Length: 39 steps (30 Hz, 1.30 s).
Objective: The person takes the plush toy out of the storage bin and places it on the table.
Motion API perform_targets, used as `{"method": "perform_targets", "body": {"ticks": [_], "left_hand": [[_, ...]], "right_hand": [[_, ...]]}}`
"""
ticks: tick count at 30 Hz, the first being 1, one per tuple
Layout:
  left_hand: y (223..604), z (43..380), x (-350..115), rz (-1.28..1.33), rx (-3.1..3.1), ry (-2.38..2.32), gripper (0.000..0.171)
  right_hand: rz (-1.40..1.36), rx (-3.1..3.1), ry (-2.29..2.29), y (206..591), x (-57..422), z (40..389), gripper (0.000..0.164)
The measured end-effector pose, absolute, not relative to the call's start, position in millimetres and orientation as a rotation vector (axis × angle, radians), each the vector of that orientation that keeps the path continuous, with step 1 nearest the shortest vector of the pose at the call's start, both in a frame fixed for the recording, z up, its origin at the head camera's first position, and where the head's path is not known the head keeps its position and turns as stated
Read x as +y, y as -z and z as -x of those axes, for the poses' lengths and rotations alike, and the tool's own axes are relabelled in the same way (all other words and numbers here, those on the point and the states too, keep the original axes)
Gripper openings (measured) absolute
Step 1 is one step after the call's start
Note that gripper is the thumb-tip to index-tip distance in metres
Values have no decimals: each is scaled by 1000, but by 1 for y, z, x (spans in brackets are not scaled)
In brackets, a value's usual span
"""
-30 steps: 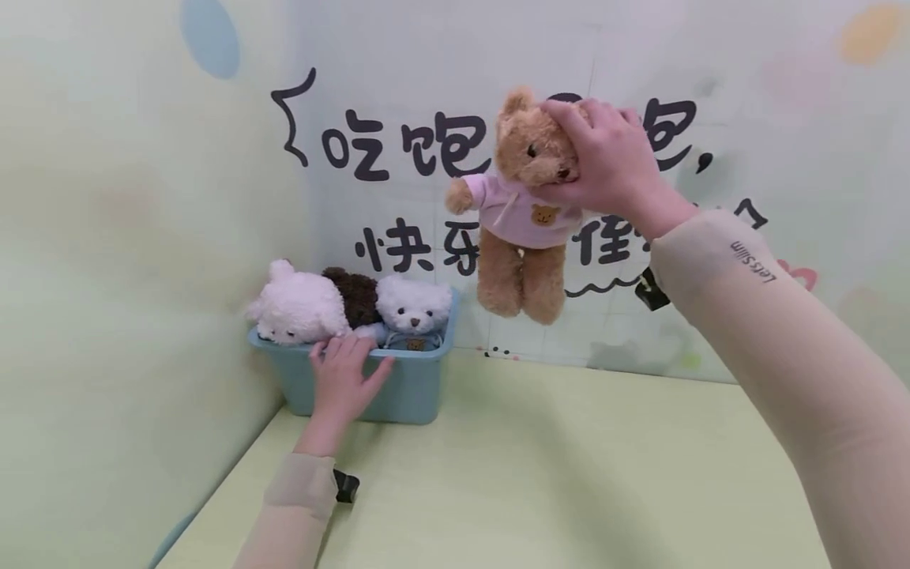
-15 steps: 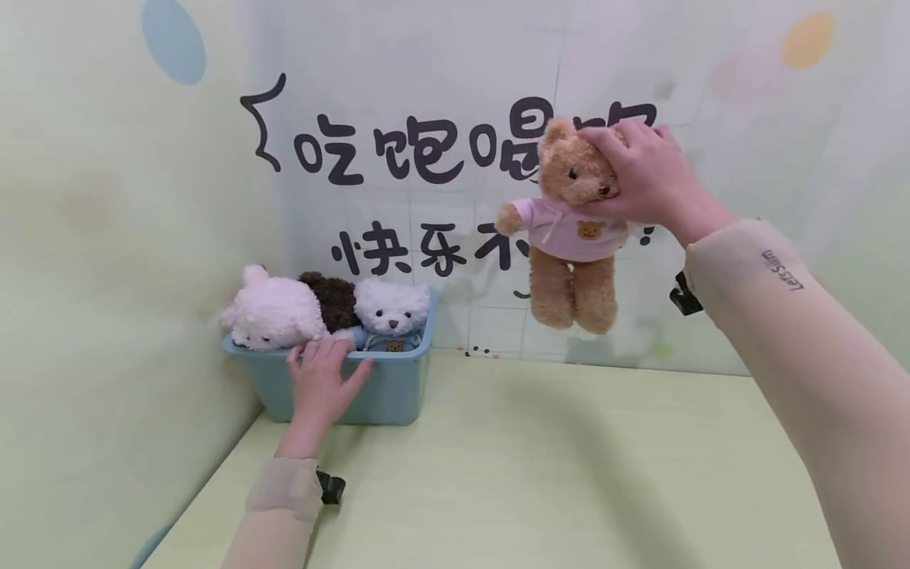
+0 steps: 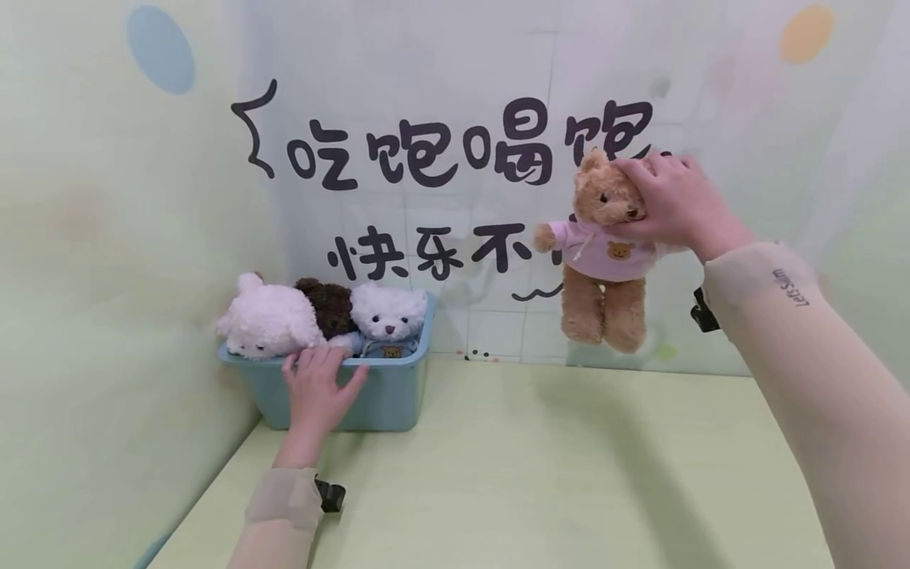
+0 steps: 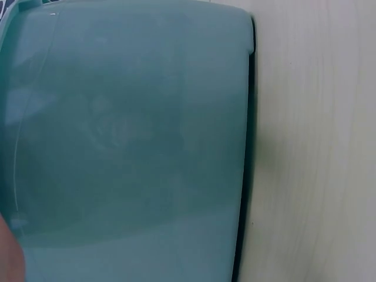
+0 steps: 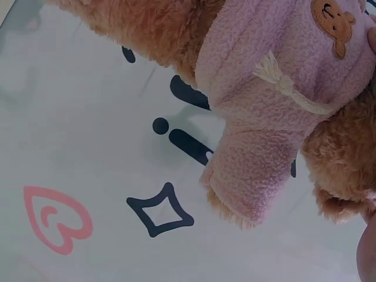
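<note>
Pale yellow table (image 3: 533,482), my left hand (image 3: 316,391) resting, fingers spread, on the rim of a blue tub (image 3: 387,403), three soft toys (image 3: 327,307) inside, my right hand (image 3: 675,201) holding a brown bear (image 3: 597,265) by its head above the table, black writing (image 3: 526,142) behind.

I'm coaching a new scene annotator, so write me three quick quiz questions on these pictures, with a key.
1. Which hand holds the tan bear, and by what part?
2. True or false: the tan bear is held clear of the table.
3. In the head view, where in the blue tub is the dark brown toy?
A) left end
B) middle
C) right end

Key:
1. The right hand, by the head.
2. True.
3. B.
</note>
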State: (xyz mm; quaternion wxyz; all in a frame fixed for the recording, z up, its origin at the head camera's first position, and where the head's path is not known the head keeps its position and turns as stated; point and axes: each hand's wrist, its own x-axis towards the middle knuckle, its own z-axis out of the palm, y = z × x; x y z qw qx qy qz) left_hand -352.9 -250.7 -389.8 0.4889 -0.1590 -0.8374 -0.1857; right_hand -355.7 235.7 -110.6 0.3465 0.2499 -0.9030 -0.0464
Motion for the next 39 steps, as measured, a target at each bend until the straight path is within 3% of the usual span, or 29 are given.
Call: {"method": "perform_targets", "body": {"ticks": [39], "left_hand": [[386, 345, -249, 354, -2106, 437, 35]], "right_hand": [[-555, -2526, 119, 234, 274, 412, 81]]}}
